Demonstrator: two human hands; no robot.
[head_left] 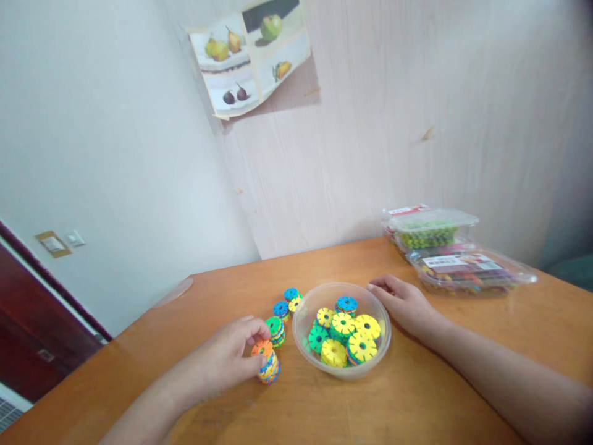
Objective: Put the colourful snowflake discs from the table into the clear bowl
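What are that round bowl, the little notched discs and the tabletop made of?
Bowl: probably smooth plastic; it is see-through and slightly cloudy. Discs: most likely plastic, fairly smooth, given their even, bright colours and matching notches. Tabletop: wood or wood-look laminate, orange-brown with a soft sheen; I can't tell which.

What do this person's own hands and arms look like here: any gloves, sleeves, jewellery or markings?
Both the left hand and the right hand are ungloved. The forearms are bare as far as they show, with no sleeve clearly in view. I see no watch, bracelet, ring or marking, though finer details are too soft to judge.
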